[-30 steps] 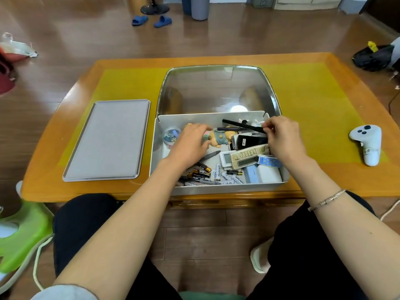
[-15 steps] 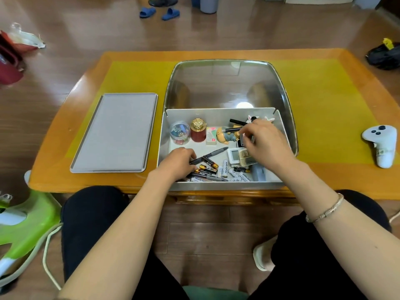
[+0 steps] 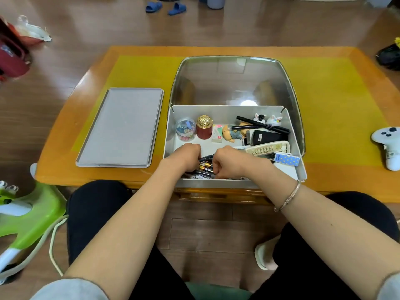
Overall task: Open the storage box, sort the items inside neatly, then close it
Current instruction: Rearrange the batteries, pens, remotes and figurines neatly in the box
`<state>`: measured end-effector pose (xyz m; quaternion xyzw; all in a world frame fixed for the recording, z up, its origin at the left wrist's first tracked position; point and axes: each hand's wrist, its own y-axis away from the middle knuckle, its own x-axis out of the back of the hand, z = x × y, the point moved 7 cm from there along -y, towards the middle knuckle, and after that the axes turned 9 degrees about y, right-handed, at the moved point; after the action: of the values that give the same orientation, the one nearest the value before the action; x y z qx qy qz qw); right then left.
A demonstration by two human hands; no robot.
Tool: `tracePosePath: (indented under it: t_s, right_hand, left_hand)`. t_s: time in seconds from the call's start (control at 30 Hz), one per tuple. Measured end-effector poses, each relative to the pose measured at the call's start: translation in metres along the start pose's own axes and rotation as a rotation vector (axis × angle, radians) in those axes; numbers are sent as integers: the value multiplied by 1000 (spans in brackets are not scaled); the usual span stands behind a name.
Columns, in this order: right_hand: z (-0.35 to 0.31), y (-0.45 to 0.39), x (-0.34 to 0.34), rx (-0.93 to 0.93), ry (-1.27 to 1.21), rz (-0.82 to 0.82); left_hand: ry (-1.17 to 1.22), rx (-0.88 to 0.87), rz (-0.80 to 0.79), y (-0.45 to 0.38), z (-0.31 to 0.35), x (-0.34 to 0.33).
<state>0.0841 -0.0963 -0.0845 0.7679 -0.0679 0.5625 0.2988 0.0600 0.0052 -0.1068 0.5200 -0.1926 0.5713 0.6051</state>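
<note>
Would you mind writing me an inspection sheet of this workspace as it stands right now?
Surface: wooden table with a yellow mat.
Job's things: white storage box open, clear lid raised behind it; inside, a jar of clips, red gold-topped jar, black pen, remote control and batteries.
Clutter: grey tray left of the box; white controller at the right.
Hands: left hand and right hand both curled over the batteries at the box's near edge.
Cables: pale cord on the floor.
Surroundings: green stool; blue slippers.
</note>
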Motion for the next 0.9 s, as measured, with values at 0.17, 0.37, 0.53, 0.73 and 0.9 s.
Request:
tracePosePath:
  t_s: [0.17, 0.37, 0.53, 0.73, 0.9]
  right_hand:
    - [3, 1, -5, -1, -37, -3]
    - [7, 14, 19, -44, 1, 158]
    - [10, 30, 47, -61, 110, 387]
    - [13, 37, 53, -146, 226, 464]
    - [22, 47, 55, -125, 280, 540]
  left_hand:
    - [-60, 19, -15, 5, -1, 1]
    - [11, -2, 196, 28, -5, 25]
    - [145, -130, 348, 53, 2, 41]
    - [262, -178, 301, 55, 8, 40]
    - [300, -221, 270, 54, 18, 42]
